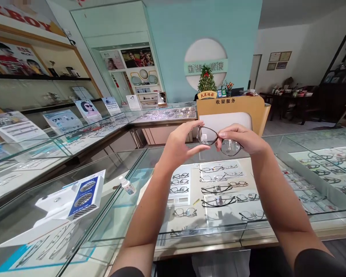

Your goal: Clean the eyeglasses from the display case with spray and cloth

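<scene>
A pair of dark thin-framed eyeglasses (208, 136) is held up above the glass counter, tilted down to the right. My right hand (243, 137) pinches the frame near the bridge between thumb and fingers. At the other lens, my left hand (180, 143) has a fingertip on the top of the rim and the thumb along its lower edge. The temples of the eyeglasses are hard to make out. Under my arms, rows of spectacle frames (218, 201) lie inside the glass display case (202, 244).
On the counter to the left stand a small white bottle (128, 185) and a blue-and-white display box (85, 197). More glass cases (328, 181) run along the right and left. A yellow cashier desk (230, 105) with a plant (207, 81) is straight ahead.
</scene>
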A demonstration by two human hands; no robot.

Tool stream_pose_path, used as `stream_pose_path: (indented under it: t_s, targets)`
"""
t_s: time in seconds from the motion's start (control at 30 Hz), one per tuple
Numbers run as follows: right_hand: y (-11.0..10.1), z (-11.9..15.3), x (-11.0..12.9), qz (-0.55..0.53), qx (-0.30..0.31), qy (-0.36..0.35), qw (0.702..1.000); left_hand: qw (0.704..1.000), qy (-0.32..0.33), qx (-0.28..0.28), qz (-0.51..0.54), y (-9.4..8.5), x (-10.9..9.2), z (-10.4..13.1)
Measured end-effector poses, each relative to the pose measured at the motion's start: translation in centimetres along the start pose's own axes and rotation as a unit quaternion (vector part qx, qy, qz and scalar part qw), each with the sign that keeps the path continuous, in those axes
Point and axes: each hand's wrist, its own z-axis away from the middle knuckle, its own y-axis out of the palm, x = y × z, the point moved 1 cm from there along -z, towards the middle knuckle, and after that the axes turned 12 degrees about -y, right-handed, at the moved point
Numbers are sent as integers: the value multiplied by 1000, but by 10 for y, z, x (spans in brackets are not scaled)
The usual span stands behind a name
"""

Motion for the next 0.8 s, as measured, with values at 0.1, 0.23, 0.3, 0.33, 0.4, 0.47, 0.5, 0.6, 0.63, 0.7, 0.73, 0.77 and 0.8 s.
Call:
stream_pose_path:
  t_s: [0.1, 0.23, 0.3, 0.33, 0.4, 0.47, 0.5, 0.6, 0.63, 0.7, 0.73, 0.77, 0.8]
  targets:
    - [-3, 1, 7, 1, 3, 1, 1000, 1000, 20, -22, 9, -3, -3, -3]
    - [1, 2, 15, 39, -32, 1, 999, 999, 26, -29, 26, -5, -5, -2]
    - [4, 2, 18, 58, -49, 2, 997, 999, 17, -20, 36, -4, -4, -1]
    - [6, 2, 19, 65, -58, 4, 996, 999, 13, -16, 40, -4, -3, -1]
    - [8, 1, 20, 80, -102, -3, 992, 999, 7, -20, 44, -3, -1, 0]
    - [9, 2, 21, 112, -192, -32, 974, 998, -5, -53, 40, -4, 2, 1]
    - [9, 2, 21, 135, -237, -51, 961, 996, -17, -81, 34, -5, 3, 2]
    - [13, 3, 24, 209, -293, -98, 928, 982, -63, -176, 15, -7, 8, 4]
    - [16, 2, 24, 232, -287, -105, 923, 977, -78, -198, 14, -7, 10, 5]
    - [21, 0, 21, 274, -267, -112, 917, 968, -99, -227, 27, -8, 14, 6]
    - [24, -2, 19, 295, -259, -114, 913, 965, -107, -234, 37, -8, 17, 6]
    - [27, -4, 15, 315, -256, -119, 906, 963, -115, -239, 48, -8, 19, 6]
    - [29, -7, 11, 334, -257, -126, 898, 961, -121, -243, 59, -8, 22, 5]
